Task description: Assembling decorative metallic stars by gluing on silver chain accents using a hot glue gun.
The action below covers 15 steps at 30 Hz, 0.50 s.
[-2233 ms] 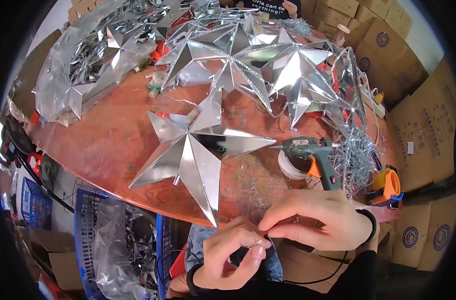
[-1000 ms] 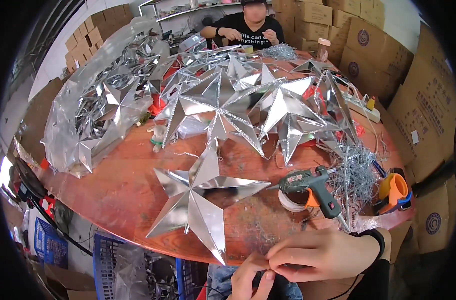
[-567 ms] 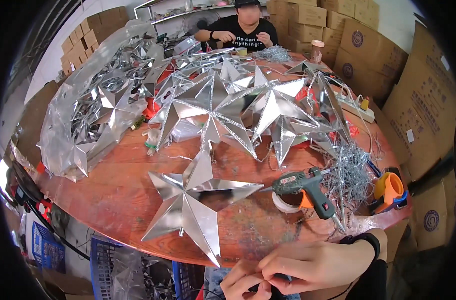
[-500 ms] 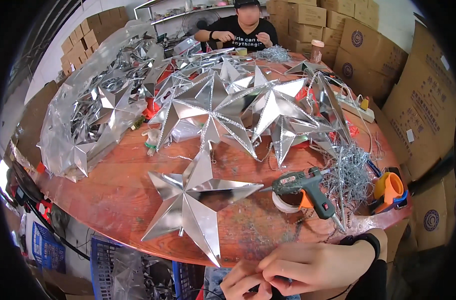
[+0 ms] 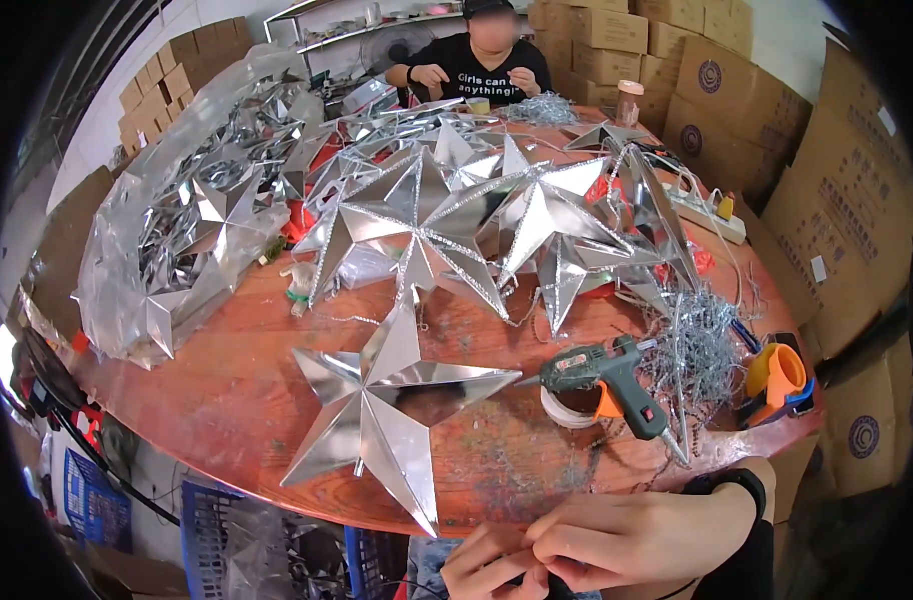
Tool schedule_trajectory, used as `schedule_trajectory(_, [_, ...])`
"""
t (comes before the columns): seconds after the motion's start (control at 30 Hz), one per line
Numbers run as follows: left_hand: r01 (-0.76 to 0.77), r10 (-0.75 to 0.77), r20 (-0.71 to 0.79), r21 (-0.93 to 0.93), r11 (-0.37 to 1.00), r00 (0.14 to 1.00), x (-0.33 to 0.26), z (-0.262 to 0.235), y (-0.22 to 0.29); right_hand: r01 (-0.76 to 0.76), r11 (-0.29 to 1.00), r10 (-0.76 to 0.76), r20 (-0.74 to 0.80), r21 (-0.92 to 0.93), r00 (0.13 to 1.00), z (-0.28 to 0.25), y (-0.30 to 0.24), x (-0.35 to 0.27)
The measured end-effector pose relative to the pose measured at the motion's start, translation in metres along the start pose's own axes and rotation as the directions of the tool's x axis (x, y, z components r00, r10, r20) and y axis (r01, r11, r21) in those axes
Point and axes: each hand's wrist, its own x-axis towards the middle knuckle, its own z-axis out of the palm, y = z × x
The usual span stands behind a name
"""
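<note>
My left hand (image 5: 486, 562) and my right hand (image 5: 616, 538) meet at the table's near edge, fingers curled and pressed together. Whatever they pinch is hidden; only something dark shows below the fingertips. On the table to their upper left lies a large plain silver star (image 5: 364, 390), one point reaching the near edge. Above my right hand, a dark green glue gun (image 5: 601, 378) with an orange trigger rests on its side, partly over a white ring-shaped roll (image 5: 566, 410). Behind these, several silver stars (image 5: 416, 230) trimmed with glittering strips lie heaped.
A clear plastic bag (image 5: 126, 270) full of silver stars covers the left side. Tangled silver strands (image 5: 696, 345) and an orange tape dispenser (image 5: 776, 372) lie at right, a power strip (image 5: 711, 215) farther back. Blue baskets (image 5: 201, 530) stand below; a co-worker (image 5: 481, 65) sits opposite.
My hands stay together at the near edge, with only slight finger movement. The view has shifted a little; the star and glue gun lie as before. The co-worker's hands remain raised.
</note>
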Motion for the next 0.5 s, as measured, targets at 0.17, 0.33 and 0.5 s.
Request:
schedule_trajectory(0.17, [0.002, -0.002, 0.018, -0.023, 1.000, 1.000, 0.000, -0.001, 0.001, 0.019, 1.000, -0.020, -0.020, -0.006, 1.000, 0.003, 0.001, -0.003])
schedule_trajectory(0.33, [-0.029, 0.029, 0.016, -0.030, 0.999, 0.999, -0.004, -0.001, -0.002, 0.026, 0.998, -0.027, 0.002, 0.049, 1.000, -0.002, -0.001, -0.003])
schedule_trajectory(0.5, [0.017, -0.017, 0.004, -0.004, 1.000, 1.000, -0.003, -0.011, 0.004, 0.037, 0.997, -0.039, 0.015, 0.072, 0.999, 0.000, 0.000, 0.001])
